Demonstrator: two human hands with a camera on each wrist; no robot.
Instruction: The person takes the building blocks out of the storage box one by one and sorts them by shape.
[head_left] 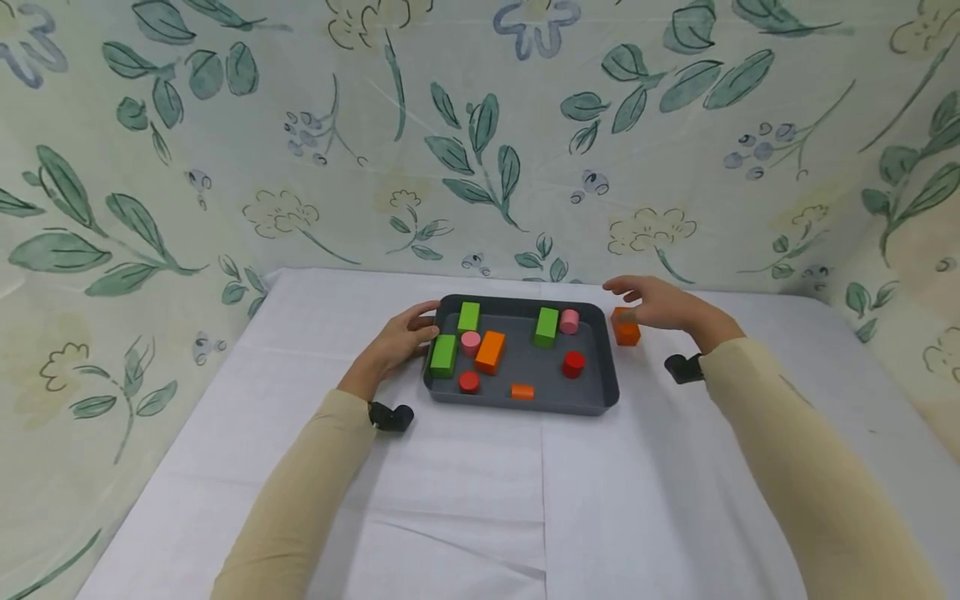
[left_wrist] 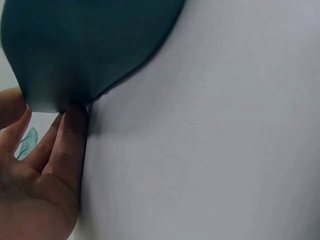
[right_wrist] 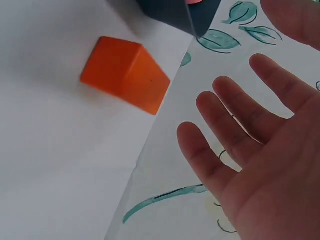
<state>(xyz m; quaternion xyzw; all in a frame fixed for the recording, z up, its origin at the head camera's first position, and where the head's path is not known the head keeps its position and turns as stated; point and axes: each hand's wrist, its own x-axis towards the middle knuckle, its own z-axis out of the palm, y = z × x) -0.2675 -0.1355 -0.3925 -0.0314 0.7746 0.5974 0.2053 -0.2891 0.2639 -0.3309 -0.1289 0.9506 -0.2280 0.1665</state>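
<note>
A dark grey tray [head_left: 525, 406] lies on the table with several coloured blocks in it. My left hand [head_left: 401, 340] holds the tray's left side, thumb at the rim; in the left wrist view, fingertips [left_wrist: 76, 117] meet its outer wall. To the right of the tray, outside it, sits an orange block [head_left: 627, 335]. Over that block my right hand [head_left: 660, 304] hovers with nothing in it, partly covering it in the head view. The right wrist view shows the fingers spread and apart from the orange block [right_wrist: 122, 72].
Inside the tray are green blocks [head_left: 547, 327], a larger orange block [head_left: 491, 352], a small orange piece [head_left: 522, 392], pink cylinders [head_left: 569, 322] and red cylinders [head_left: 573, 364]. A white cloth [head_left: 465, 500] covers the table. Behind its back edge hangs a leaf-patterned curtain [head_left: 360, 167].
</note>
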